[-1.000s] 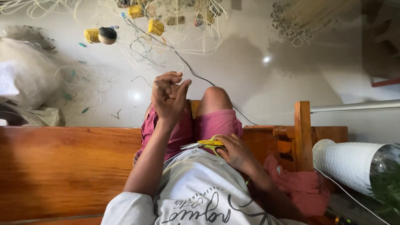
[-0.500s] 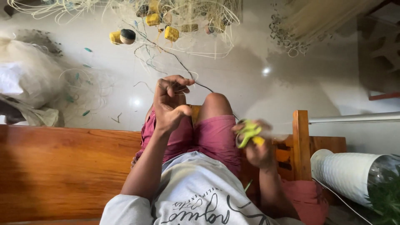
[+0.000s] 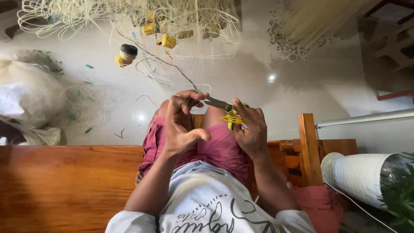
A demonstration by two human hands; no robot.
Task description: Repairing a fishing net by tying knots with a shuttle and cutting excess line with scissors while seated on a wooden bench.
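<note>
Beyond wooden bench (image 3: 64, 185), glossy white floor (image 3: 267, 86)

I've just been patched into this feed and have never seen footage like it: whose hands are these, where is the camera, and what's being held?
No machine here: one camera worn on a person's head, looking down at their own lap and bare hands. They sit on a wooden bench. The left hand pinches a thin dark line running out to a pile of pale fishing net with yellow floats on the shiny floor. The right hand holds yellow-handled scissors, blades pointing toward the left fingers.
</note>
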